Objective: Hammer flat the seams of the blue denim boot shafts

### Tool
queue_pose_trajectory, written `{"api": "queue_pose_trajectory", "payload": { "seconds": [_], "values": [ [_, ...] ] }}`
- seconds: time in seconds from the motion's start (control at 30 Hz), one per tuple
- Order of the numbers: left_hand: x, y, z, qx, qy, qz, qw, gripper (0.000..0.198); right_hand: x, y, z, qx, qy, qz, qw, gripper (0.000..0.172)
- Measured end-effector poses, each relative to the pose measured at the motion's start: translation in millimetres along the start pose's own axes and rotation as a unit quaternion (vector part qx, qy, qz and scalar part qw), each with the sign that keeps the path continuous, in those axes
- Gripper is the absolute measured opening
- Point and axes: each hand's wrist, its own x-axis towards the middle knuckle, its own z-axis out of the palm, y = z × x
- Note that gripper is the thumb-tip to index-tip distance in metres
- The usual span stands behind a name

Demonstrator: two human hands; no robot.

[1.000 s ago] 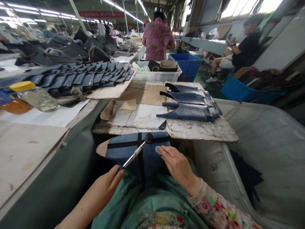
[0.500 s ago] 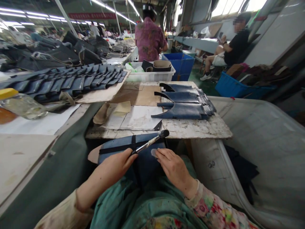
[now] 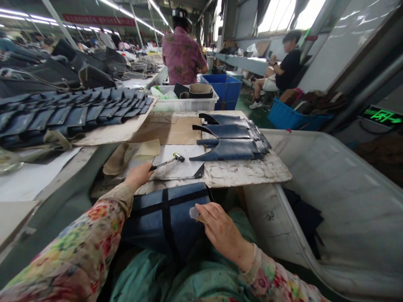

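Left grip [image 3: 140,174]: clasping hammer [image 3: 168,161] | right grip [image 3: 217,222]: pinching pale tab [image 3: 194,213] | stained worktop [image 3: 242,174] | strip lights [image 3: 14,14] overhead

Daylight burns nearly white through the window [image 3: 278,17] at upper right; tube lights [image 3: 14,14] line the dim ceiling. Blue pieces [image 3: 234,149] carry soft sheen; shadow darkens beneath the bench [image 3: 248,175]. Outer edges stretch, and the far-left background seems slightly blurred.

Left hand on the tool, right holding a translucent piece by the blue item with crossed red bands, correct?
Not red: the head view shows crossed bands on the blue item are black. Left hand on the tool, right hand holding the translucent piece: yes.
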Motion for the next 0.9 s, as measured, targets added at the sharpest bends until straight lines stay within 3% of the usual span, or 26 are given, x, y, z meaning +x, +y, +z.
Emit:
{"api": "queue_pose_trajectory", "payload": {
  "seconds": [0.1, 0.17, 0.33, 0.4, 0.5, 0.6, 0.67, 0.73, 0.83, 0.9],
  "values": [
    [1, -9, 3.2, -0.043, -0.010, 0.007, 0.999, 0.032, 5, 13, -11, 0.037, -0.017, -0.005, 0.999, 0.059],
    [-9, -16, -1.9, -0.076, -0.019, 0.013, 0.997, 0.044, 16, 27, -26, 0.060, 0.001, 0.028, 0.998, 0.057],
    [-71, -43, -11.4, -0.144, 0.001, -0.031, 0.989, 0.055, 49, 57, -61, 0.097, 0.088, 0.163, 0.978, 0.030],
    [-103, -54, -3.4, -0.192, 0.034, -0.077, 0.978, 0.059, 52, 58, -58, 0.122, 0.042, 0.185, 0.974, 0.025],
    [-145, -64, 19.7, -0.251, 0.080, -0.135, 0.955, 0.065, 48, 56, -38, 0.172, -0.050, 0.215, 0.960, 0.029],
    [-167, -61, 41.9, -0.278, 0.130, -0.173, 0.936, 0.072, 52, 54, -21, 0.228, -0.059, 0.262, 0.936, 0.034],
    [-172, -55, 52.0, -0.320, 0.160, -0.215, 0.909, 0.074, 64, 48, -24, 0.247, -0.053, 0.281, 0.926, 0.036],
    [-174, -51, 59.6, -0.394, 0.186, -0.255, 0.863, 0.075, 82, 32, -37, 0.257, -0.050, 0.263, 0.929, 0.036],
    [-180, -53, 69.3, -0.508, 0.200, -0.290, 0.786, 0.066, 109, -10, -61, 0.244, -0.032, 0.166, 0.955, 0.034],
    [-189, -59, 72.8, -0.522, 0.195, -0.299, 0.775, 0.053, 125, -43, -70, 0.215, -0.012, 0.084, 0.973, 0.034]
  ]
}}
